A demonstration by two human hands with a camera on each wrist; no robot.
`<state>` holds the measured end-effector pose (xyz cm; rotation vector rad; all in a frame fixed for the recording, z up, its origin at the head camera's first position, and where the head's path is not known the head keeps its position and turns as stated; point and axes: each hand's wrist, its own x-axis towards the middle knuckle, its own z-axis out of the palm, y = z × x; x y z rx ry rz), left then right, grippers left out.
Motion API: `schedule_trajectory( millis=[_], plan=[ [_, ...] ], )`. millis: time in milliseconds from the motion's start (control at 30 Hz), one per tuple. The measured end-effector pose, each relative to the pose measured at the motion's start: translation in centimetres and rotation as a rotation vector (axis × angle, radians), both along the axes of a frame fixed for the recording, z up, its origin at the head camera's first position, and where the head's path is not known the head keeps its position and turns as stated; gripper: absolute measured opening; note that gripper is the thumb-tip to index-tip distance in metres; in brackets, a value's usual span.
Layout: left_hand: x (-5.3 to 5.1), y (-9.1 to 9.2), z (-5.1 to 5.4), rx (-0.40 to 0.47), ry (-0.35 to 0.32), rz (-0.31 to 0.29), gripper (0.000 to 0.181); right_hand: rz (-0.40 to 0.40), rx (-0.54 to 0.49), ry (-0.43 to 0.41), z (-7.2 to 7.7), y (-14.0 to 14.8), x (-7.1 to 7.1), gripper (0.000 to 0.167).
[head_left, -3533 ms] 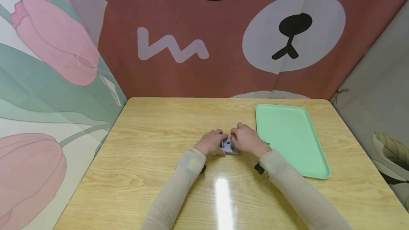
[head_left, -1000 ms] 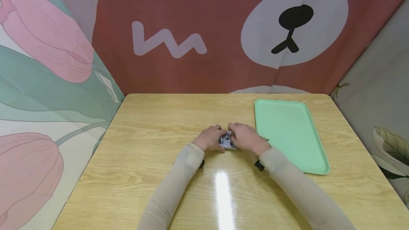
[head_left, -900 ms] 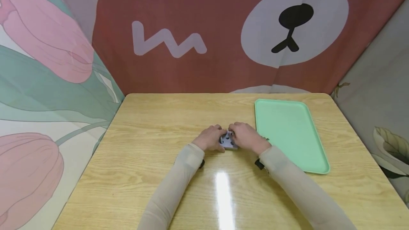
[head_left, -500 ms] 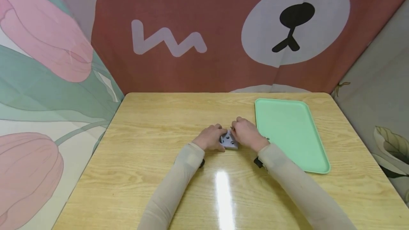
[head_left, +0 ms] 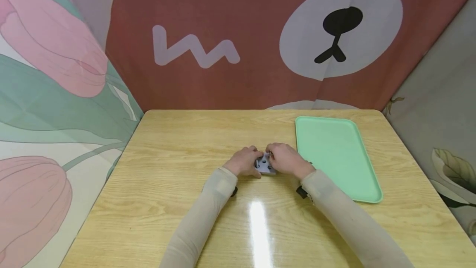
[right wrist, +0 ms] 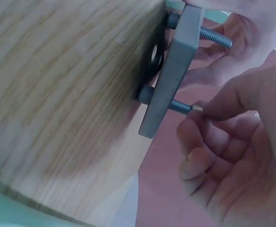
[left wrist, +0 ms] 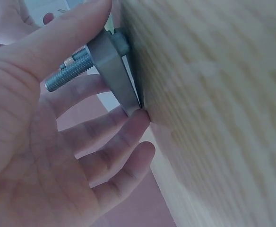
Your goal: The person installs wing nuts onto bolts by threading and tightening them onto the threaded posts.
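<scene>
A grey metal plate (head_left: 265,168) with several holes sits near the middle of the table, tilted in the wrist views. Bolts pass through it, heads on the table side: one bolt (right wrist: 216,37) by my left hand, another bolt (right wrist: 179,107) by my right. My left hand (head_left: 243,161) grips the plate's left side, thumb on the upper face and fingertips at the edge. My right hand (head_left: 285,159) pinches a small brass-coloured piece (right wrist: 197,108) between thumb and index finger, at the second bolt's tip. Fingers hide most of that piece, so its kind is unclear.
A pale green tray (head_left: 336,156) lies at the right of the wooden table (head_left: 186,135), close to my right forearm. Printed cloths hang behind the table (head_left: 201,90) and along both sides.
Half a second ago my right hand was slightly farther back from the plate; now it is back over the bolt. The left hand keeps its grip. The head view has shifted slightly.
</scene>
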<state>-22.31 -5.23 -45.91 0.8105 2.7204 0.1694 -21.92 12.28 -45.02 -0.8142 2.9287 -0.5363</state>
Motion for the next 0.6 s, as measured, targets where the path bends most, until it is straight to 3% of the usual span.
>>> schedule_trajectory(
  millis=[333,600],
  plan=[
    [0.23,-0.02,-0.04,0.001,-0.012,0.020,0.077,0.019,0.082,0.058,-0.22,0.12,-0.23,0.014],
    [0.36,0.14,0.23,-0.014,-0.006,0.018,0.078,-0.063,0.109,0.077,-0.28,-0.03,-0.38,0.017]
  ],
)
